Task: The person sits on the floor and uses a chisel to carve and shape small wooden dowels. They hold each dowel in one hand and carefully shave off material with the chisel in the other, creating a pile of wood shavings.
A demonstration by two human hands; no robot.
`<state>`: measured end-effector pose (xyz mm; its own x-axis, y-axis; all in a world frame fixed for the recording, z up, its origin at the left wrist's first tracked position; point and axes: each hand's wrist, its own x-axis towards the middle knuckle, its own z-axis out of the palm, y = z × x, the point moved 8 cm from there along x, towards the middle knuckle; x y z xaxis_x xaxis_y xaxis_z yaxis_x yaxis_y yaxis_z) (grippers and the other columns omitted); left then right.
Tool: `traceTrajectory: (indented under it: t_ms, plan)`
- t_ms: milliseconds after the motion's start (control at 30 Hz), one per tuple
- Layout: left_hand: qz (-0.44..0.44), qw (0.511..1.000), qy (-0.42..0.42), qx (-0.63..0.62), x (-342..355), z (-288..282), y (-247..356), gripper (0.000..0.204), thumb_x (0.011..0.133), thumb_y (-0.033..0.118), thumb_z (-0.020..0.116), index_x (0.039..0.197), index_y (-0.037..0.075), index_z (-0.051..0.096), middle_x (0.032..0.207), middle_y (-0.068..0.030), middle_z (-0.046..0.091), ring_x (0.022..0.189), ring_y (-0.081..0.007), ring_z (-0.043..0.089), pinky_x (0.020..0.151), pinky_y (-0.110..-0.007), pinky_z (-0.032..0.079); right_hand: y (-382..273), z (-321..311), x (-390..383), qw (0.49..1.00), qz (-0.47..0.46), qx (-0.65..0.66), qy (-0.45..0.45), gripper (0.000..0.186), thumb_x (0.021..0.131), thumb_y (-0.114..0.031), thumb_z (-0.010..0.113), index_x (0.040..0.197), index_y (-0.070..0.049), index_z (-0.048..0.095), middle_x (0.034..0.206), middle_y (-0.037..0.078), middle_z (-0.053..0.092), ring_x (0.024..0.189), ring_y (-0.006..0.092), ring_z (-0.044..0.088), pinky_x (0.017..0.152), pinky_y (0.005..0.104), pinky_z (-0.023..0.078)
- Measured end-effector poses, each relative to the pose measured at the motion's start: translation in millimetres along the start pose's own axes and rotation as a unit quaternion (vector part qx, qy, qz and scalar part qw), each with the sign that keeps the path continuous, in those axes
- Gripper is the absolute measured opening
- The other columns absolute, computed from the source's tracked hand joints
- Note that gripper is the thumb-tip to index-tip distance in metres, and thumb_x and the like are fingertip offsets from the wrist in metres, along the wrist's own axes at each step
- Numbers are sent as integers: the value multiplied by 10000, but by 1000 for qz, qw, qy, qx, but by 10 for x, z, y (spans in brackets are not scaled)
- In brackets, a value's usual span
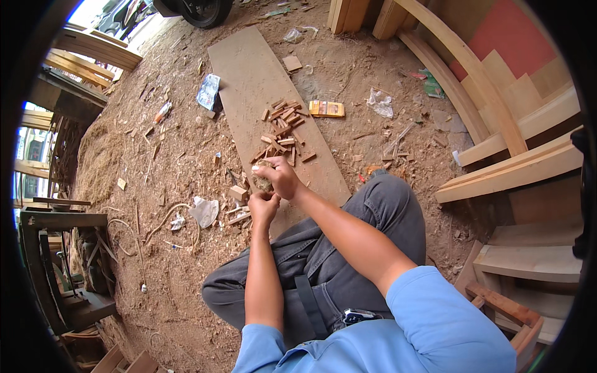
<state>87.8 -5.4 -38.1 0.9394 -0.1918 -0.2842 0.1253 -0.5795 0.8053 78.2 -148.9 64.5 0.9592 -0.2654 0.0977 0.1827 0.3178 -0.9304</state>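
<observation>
My right hand [281, 176] is closed on a rough, mottled brown lump, like a stone [263, 183], held over a long board [242, 62] on the ground. Just below it, my left hand [264, 204] is closed, its fingertips on something small that I cannot make out. A loose pile of small reddish wooden sticks [283, 124] lies on the board beyond my hands. A pale wooden block [237, 193] and thinner offcuts sit beside my left hand.
Stacked curved timbers [479, 93] line the right side. A dark metal frame [62, 219] stands at the left. Shavings, rope [127, 248], a blue packet [208, 92] and a yellow packet [326, 109] lie around. A tyre [205, 12] is at the top.
</observation>
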Motion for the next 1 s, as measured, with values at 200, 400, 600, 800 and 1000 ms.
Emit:
traceTrajectory:
  t_ms: [200, 400, 600, 800, 1000]
  plan:
    - [-1, 999, -8, 46, 21, 12, -12, 250, 745, 200, 759, 731, -47, 729, 616, -130, 690, 578, -188, 683, 617, -328, 541, 49, 35, -2, 998, 51, -16, -19, 228, 861, -196, 619, 740, -6, 652, 684, -25, 608, 660, 47, 505, 612, 245, 409]
    - [-7, 995, -11, 99, 15, 7, -3, 227, 766, 180, 741, 757, -46, 737, 645, -129, 702, 591, -172, 683, 611, -321, 539, 69, 2, -22, 986, 99, -130, -21, 233, 862, -202, 608, 759, -1, 664, 675, -9, 614, 675, 48, 510, 622, 252, 412]
    - [22, 995, -4, 97, 47, 28, -5, 266, 740, 207, 757, 798, -52, 740, 702, -167, 715, 629, -208, 704, 666, -345, 554, 44, 6, -5, 999, 53, 1, 1, 252, 861, -213, 633, 729, 2, 634, 695, -25, 607, 683, 49, 516, 636, 250, 425]
    - [-11, 998, -22, 55, -19, 22, -69, 247, 731, 198, 757, 795, -39, 744, 709, -156, 720, 657, -207, 711, 674, -337, 553, 73, 23, -9, 997, 72, -40, -10, 237, 869, -208, 619, 766, 3, 655, 722, -16, 629, 702, 49, 532, 649, 246, 435]
    - [22, 997, -13, 72, 44, 52, -45, 220, 736, 166, 749, 807, -42, 741, 701, -156, 718, 650, -213, 711, 669, -341, 554, 13, -4, -8, 999, 51, -18, -6, 259, 865, -218, 613, 771, 17, 667, 725, 15, 652, 713, 63, 550, 667, 241, 442]
